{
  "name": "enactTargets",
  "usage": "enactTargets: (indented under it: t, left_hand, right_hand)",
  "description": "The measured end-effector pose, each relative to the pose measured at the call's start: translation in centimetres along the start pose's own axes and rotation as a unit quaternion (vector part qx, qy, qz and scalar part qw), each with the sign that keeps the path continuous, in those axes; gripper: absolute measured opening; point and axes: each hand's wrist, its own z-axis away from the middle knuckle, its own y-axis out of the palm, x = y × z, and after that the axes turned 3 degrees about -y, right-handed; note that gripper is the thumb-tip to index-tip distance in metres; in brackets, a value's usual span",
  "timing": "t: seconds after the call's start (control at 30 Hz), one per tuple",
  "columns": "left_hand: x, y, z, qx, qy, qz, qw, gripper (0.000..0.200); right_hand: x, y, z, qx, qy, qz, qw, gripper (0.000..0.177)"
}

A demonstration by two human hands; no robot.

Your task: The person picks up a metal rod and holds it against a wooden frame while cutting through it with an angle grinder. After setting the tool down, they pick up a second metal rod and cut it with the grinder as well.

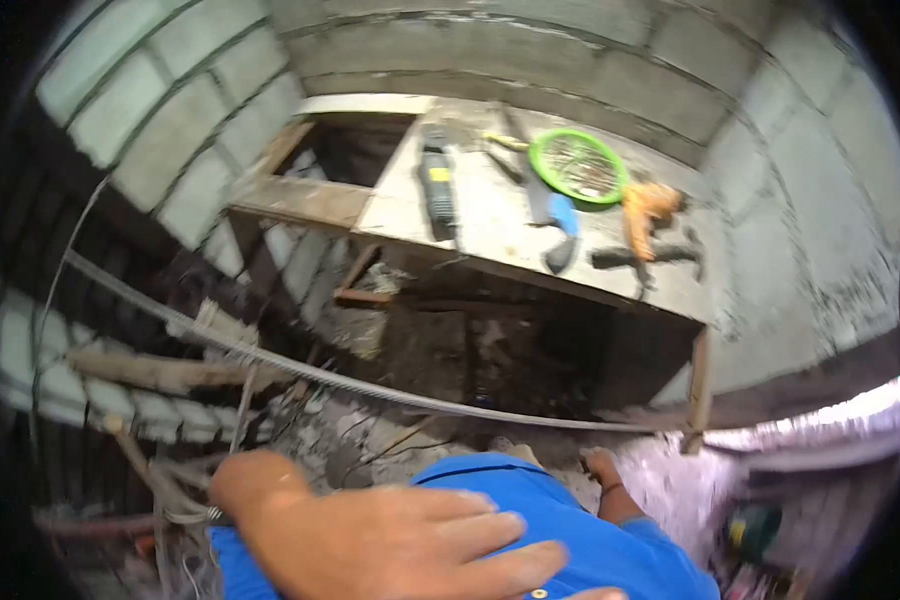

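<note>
My left hand [410,540] is large in the foreground, its fingers stretched out and a little apart across the front of a blue shirt [490,490]. Nothing shows between those fingers. Lower and farther off to the right, my right hand [600,466] hangs beyond the blue sleeve, small and blurred, its fingers hard to make out. A long thin grey rod [370,393] runs across the view in front of both hands.
A workbench [500,225] against a block wall holds a black power tool [437,185], a green basin [540,150] of small metal pieces, a blue-handled blade [562,212], an orange item [650,212] and a hammer-like tool [620,257]. Rubble and a wooden plank [160,370] lie below, left.
</note>
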Motion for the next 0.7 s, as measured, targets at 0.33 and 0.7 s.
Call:
enactTargets:
  t: [0.33, 0.7]
  left_hand:
    - [0.4, -1.2, 5.1, -0.199, 0.073, -0.019, 0.977, 0.052]
    - [13.6, 0.4, 17.7, -0.213, -0.358, -0.295, 0.86, 0.051]
  right_hand:
    - [-0.5, 1.2, -2.5, 0.039, 0.017, -0.027, 0.999, 0.025]
    - [8.4, -1.8, 3.5, 0.061, -0.068, -0.213, 0.973, 0.037]
